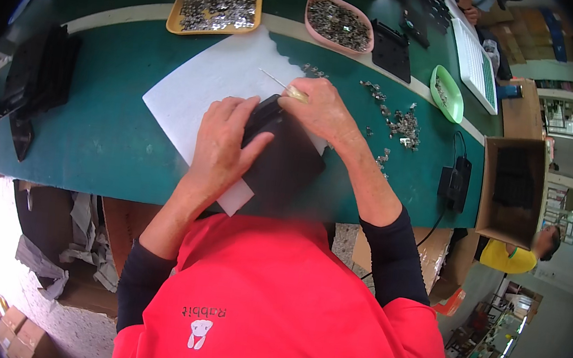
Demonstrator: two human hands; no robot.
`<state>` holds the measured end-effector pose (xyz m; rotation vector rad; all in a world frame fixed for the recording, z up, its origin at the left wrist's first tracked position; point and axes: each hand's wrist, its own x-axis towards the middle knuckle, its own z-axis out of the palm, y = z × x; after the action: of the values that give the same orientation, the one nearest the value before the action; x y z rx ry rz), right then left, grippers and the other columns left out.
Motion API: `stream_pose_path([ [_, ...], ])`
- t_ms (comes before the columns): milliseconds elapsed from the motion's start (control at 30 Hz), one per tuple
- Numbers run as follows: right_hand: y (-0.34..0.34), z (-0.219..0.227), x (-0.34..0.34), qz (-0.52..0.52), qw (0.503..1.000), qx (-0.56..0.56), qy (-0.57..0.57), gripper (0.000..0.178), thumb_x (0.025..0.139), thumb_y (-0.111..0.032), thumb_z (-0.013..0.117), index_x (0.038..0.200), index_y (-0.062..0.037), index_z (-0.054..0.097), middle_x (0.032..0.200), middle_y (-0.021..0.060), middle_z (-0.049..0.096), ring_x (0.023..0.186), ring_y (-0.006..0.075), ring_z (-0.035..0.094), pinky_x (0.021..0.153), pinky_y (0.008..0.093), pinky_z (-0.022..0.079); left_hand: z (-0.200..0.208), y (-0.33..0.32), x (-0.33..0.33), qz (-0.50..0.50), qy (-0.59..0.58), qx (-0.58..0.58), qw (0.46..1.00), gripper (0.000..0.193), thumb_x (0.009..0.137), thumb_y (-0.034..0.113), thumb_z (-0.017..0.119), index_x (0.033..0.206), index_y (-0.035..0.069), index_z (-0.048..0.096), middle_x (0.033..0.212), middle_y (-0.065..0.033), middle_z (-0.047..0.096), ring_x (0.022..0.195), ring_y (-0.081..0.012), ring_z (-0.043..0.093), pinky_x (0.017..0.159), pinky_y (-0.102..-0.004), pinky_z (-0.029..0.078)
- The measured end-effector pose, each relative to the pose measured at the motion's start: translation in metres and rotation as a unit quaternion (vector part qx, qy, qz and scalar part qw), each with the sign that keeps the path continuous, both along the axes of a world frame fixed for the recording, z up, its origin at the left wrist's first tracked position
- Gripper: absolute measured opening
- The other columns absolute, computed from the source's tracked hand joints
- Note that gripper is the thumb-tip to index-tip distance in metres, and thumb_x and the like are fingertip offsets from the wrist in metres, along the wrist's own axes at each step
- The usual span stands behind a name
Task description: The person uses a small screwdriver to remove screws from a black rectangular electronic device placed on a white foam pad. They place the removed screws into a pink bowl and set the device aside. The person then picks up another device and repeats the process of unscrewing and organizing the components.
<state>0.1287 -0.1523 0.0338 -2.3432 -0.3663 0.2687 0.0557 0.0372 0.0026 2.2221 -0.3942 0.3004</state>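
A black plastic housing lies tilted on a white foam sheet, close in front of my body. My left hand grips its upper left edge, with the thumb apart on the top face and the fingers along the far side. In my right hand is a thin-shafted tool like a screwdriver, with a pale yellowish handle. Its metal shaft points up and left, away from the housing. The right fingers are closed and rest by the housing's far corner. Small metal clips lie loose to the right.
A yellow tray and a pink tray of small metal parts stand at the far side. Further right are a green tray, a black power adapter and an open carton. Black housings stack at left.
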Motion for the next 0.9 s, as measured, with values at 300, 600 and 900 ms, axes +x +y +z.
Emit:
stream_pose_path([
  [300,0.001,-0.006,-0.015,-0.049,0.998,0.044,0.01,0.027,0.084,-0.025,0.066,0.082,0.0021,0.066,0.067,0.013,0.063,0.062,0.0176,0.059,0.062,0.0343,0.048,0.011,0.018,0.031,-0.022,0.169,-0.062,0.983,0.026,0.082,0.005,0.069,0.107,-0.001,0.068,0.097,-0.0138,0.067,0.086,-0.0252,0.066,0.078,-0.0322,0.052],
  [600,-0.001,-0.006,-0.018,-0.074,0.985,0.139,0.074,0.028,0.091,-0.024,0.055,0.096,0.001,0.067,0.068,0.0116,0.063,0.061,0.0172,0.058,0.06,0.0301,0.046,0.013,0.034,0.054,0.015,0.035,0.088,0.995,0.025,0.084,0.005,0.066,0.109,0.001,0.068,0.099,-0.0157,0.065,0.094,-0.0328,0.062,0.084,-0.0389,0.05],
  [900,-0.003,-0.005,-0.04,-0.009,0.998,0.029,-0.054,0.028,0.093,-0.012,0.053,0.117,-0.0034,0.063,0.075,0.0154,0.065,0.066,0.0267,0.063,0.062,0.0368,0.049,0.022,0.01,0.026,0.073,-0.067,0.138,0.985,0.036,0.081,0.011,0.07,0.115,-0.001,0.064,0.114,-0.0176,0.06,0.105,-0.0348,0.058,0.092,-0.0424,0.045],
])
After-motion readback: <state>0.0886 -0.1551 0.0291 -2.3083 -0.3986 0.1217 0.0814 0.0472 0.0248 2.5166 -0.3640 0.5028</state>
